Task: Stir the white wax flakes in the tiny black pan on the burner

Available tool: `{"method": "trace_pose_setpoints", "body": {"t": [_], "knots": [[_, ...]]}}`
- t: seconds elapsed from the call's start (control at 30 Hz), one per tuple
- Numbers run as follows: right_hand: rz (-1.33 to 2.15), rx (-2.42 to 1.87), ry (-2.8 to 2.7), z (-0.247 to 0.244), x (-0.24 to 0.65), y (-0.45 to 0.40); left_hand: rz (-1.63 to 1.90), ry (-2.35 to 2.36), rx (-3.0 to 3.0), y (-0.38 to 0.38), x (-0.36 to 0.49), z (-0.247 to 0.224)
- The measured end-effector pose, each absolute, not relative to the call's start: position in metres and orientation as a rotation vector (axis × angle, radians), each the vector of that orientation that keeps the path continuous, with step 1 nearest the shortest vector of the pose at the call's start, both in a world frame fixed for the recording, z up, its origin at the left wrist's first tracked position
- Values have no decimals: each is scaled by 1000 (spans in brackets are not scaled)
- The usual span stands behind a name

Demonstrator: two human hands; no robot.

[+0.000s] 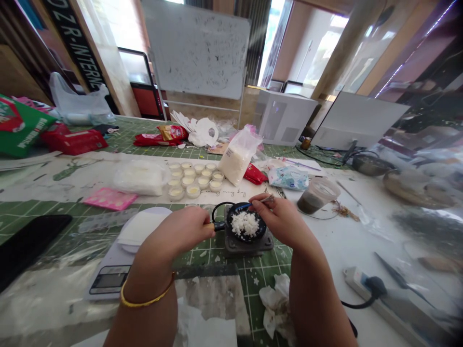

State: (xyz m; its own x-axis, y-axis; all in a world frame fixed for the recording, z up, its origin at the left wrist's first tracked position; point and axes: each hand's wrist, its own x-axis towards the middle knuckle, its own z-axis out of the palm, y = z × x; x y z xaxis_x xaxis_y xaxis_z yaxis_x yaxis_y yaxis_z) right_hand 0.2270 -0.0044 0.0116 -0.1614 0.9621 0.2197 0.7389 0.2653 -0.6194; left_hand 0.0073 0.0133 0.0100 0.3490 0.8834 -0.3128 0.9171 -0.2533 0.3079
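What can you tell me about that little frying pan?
The frying pan is small, round and black, apparently metal. Its short handle points left, dark near the pan and tan, wood-like, where the left hand grips it. White lumps fill much of the middle, leaving dark rim showing. It looks roughly level over a dark grey hot plate; whether it touches is unclear. The right hand holds a thin tool at its far edge.
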Motion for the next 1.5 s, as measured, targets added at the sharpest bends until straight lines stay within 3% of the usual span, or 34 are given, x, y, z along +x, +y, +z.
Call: {"method": "trace_pose_setpoints", "body": {"t": [1.5], "knots": [[559,-1605,-1997,19,242,-12,-126,1570,2164,17,8,8]]}}
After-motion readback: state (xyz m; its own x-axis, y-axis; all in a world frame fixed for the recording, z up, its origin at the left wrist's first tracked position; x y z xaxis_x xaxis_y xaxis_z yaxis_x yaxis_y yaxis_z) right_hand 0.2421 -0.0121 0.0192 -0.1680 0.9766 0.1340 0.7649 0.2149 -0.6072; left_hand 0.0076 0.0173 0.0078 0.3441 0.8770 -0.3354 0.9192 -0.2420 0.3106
